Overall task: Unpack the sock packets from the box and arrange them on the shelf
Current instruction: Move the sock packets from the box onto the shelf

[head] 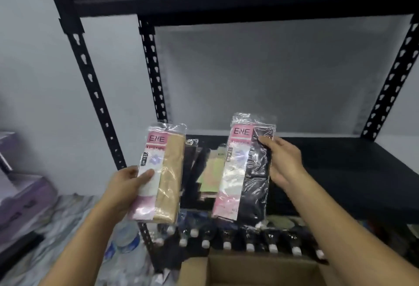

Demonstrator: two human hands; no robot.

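At 8 o'clock the left hand (pixel 127 185) grips a beige sock packet (pixel 169 172) upright, thumb clamped across its label, probably to check the front. A few shelved packets (pixel 209 172) lie on the black shelf (pixel 340 161) at centre. At 4 o'clock the right hand (pixel 285 163) pinches a black sock packet (pixel 249 172) by its edge, above the cardboard box (pixel 249 269) at 6 o'clock, seemingly bound for the shelf.
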